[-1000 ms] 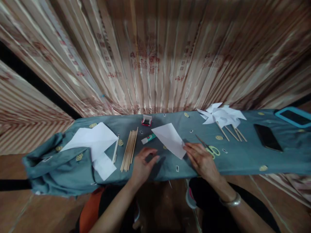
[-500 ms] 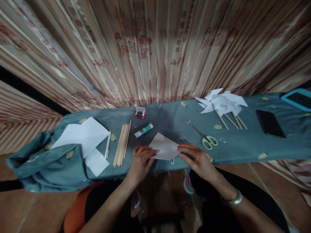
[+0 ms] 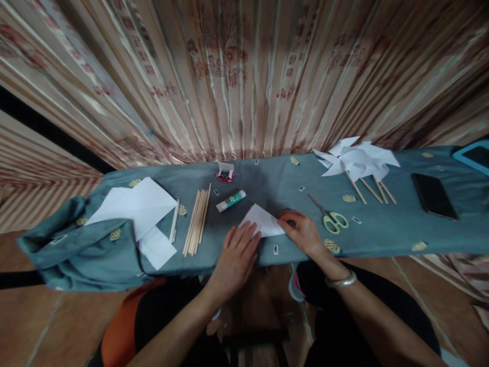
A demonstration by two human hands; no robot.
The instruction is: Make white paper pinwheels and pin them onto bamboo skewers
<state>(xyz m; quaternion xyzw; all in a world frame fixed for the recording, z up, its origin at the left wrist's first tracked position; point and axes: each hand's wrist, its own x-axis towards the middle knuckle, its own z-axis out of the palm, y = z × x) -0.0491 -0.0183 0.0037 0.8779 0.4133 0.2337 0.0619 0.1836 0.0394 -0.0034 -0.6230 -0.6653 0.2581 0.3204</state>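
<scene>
A white paper sheet [image 3: 263,222], folded into a triangle, lies on the teal cloth [image 3: 382,229] near the table's front edge. My left hand [image 3: 237,254] lies flat with fingers stretched out on the paper's left corner. My right hand [image 3: 301,232] presses on the paper's right side, fingers curled down against it. A silver bangle [image 3: 341,280] sits on my right wrist.
Green-handled scissors [image 3: 330,218] lie just right of my right hand. A glue stick [image 3: 231,201], a small red box [image 3: 224,174], a bundle of wooden sticks [image 3: 197,220], a pencil [image 3: 174,222] and white sheets [image 3: 133,206] lie left. Paper pinwheels [image 3: 355,160], a phone [image 3: 433,196] and a tablet [image 3: 473,155] are right.
The paper was drawn toward the front edge and folded smaller. My left hand moved onto it and flattened; my right hand shifted left onto its right side.
</scene>
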